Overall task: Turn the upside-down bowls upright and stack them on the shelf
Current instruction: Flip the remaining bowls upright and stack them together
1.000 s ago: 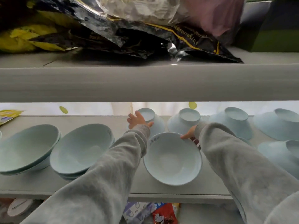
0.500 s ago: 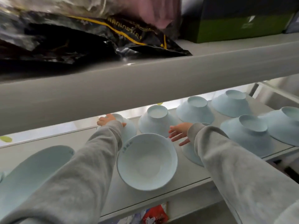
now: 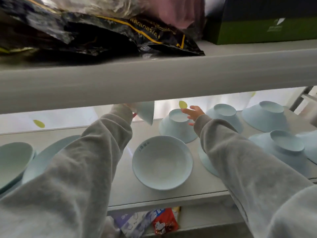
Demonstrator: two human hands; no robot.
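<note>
My left hand (image 3: 129,107), mostly hidden behind the upper shelf's edge, grips a pale blue bowl (image 3: 146,112) lifted off the shelf and tilted on its side. My right hand (image 3: 193,112) has its fingers spread over the foot of an upside-down bowl (image 3: 176,128) at the back. One upright bowl (image 3: 162,162) sits on the shelf (image 3: 154,194) between my arms. Several more upside-down bowls (image 3: 265,116) stand at the right. Upright bowls (image 3: 13,160) sit at the left, partly behind my sleeve.
The upper shelf board (image 3: 154,78) hangs low over the bowls and carries a black foil bag (image 3: 103,33) and a green box (image 3: 267,30). Snack packets (image 3: 163,222) lie on the level below. A metal frame (image 3: 300,98) stands at the far right.
My left hand has lifted the back bowl off the shelf and tipped it sideways. My right hand has reached further back onto the neighbouring upside-down bowl.
</note>
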